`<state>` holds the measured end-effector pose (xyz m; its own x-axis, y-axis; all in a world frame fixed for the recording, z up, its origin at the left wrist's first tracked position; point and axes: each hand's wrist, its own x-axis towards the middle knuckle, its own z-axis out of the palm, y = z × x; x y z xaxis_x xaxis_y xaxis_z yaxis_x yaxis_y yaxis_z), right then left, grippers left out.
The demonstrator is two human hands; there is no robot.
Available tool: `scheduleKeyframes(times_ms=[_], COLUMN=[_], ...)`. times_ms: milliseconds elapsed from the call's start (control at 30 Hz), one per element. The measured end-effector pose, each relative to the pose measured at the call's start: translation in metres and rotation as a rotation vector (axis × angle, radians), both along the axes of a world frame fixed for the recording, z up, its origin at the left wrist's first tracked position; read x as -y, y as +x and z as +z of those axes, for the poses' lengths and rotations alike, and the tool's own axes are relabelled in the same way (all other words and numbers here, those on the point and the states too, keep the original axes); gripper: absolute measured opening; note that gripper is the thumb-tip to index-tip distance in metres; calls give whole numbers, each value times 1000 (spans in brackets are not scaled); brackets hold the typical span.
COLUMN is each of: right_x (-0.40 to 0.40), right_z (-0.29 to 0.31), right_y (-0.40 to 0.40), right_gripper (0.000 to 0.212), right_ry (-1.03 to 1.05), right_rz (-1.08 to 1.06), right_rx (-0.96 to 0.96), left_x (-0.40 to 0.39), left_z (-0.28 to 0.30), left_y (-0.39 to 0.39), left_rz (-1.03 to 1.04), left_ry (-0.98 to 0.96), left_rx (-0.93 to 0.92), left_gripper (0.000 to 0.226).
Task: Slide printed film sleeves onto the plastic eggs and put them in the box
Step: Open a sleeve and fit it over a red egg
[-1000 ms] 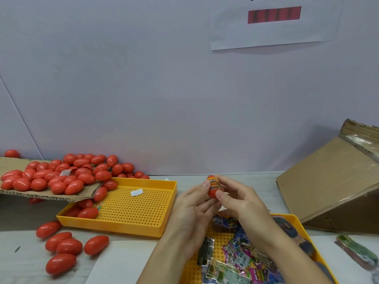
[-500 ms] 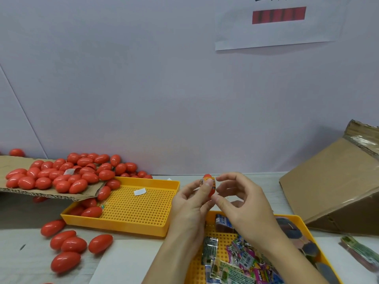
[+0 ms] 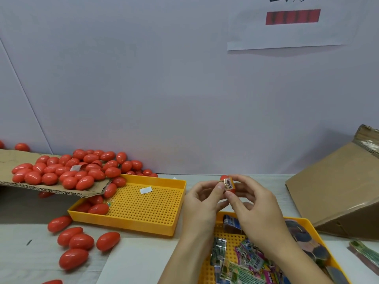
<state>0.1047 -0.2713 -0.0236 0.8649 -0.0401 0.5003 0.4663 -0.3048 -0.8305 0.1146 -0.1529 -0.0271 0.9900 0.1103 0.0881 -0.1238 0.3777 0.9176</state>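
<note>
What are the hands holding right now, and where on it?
A red plastic egg, pinched around its sleeved middle by the left hand and right hand.

Open tabletop strip (image 3: pixel 272 181) between both hands and tilted cardboard box (image 3: pixel 336 193) at right. Left: yellow perforated tray (image 3: pixel 143 203), mostly bare, eggs (image 3: pixel 98 208) crowding its left end. Loose eggs (image 3: pixel 82 241) litter near-left table. Sleeve tray (image 3: pixel 307 224) sits under wrists.

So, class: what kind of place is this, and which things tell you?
Probably a hand-packing workbench: a heap of red plastic eggs, a yellow tray of printed film sleeves, and a tilted cardboard box.
</note>
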Motion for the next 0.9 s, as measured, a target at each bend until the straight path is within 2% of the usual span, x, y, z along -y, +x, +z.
scheduleKeyframes(times_ms=[167, 333, 467, 500, 567, 667, 700, 767, 900], right_x=[0, -4, -4, -4, -1, 10, 18, 40, 99], right_z=[-1, 6, 8, 8, 9, 15, 19, 36, 89], right_y=[0, -6, -12, -13, -12, -9, -7, -3, 4], right_gripper=[32, 29, 31, 29, 23, 8, 10, 14, 17], right_ry=[45, -101, -182, -134, 90, 430, 492, 618, 994], right_rz=[-53, -112, -207, -216, -205, -178, -186, -251, -351], right_rx=[-32, -6, 11, -22, -155, -387, -407, -360, -111], left_x=[0, -2, -1, -1, -1, -4, -6, -6, -5], left_z=[0, 0, 0, 1, 2, 2, 2, 2, 2], left_y=[0, 1, 0, 0, 1, 2, 2, 3, 5], left_rz=[5, 19, -49, -51, 0, 78, 79, 62, 51], left_ry=[63, 44, 37, 55, 99, 111, 105, 99, 105], left_rx=[20, -14, -52, -54, -57, -92, -102, -119, -113], left_gripper=[11, 10, 19, 24, 34, 34, 34, 34, 30])
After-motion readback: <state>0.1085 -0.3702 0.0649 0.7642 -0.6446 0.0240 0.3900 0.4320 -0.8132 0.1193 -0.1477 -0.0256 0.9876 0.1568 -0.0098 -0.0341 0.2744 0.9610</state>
